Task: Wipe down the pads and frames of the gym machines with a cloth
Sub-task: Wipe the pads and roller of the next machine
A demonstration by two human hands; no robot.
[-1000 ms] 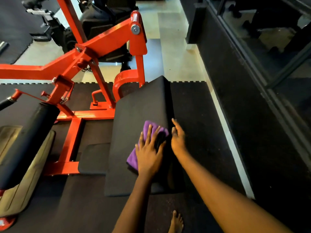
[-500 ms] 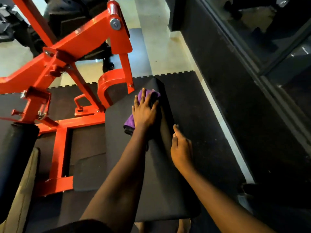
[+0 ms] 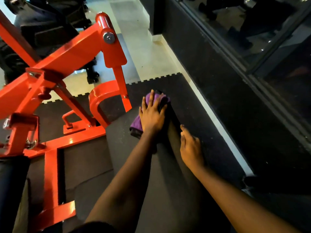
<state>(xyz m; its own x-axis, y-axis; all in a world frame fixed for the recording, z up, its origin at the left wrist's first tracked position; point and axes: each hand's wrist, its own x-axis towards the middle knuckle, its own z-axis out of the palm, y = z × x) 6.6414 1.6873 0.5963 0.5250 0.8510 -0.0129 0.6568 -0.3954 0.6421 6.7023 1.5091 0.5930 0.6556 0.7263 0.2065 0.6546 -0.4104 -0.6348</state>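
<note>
1. A folded purple microfibre cloth (image 3: pixel 136 122) lies at the far end of the long, black, textured pad (image 3: pixel 124 147) of the machine, close to the pad's right-hand edge.
2. The left hand (image 3: pixel 151 115) lies flat on the cloth, fingers straight and spread. It presses down on the cloth rather than clutching it.
3. The right hand (image 3: pixel 191 148) is nearer the body and holds nothing. Its fingers are extended and rest along the pad's right edge, apparently to brace the person. It is apart from the cloth.
4. The pad's long axis runs from the person straight away towards the glossy red-painted steel frame (image 3: pixel 75 54). The cloth sits at the far end of that axis, so nearly the whole length of the pad lies between the cloth and the body.
5. Judgement: the next stroke probably has to come back along the axis, towards the person. The left hand is best placed to make it, since it is already on the cloth.
6. The red frame's upright stands just left of the cloth, also on the left hand's side.
</note>
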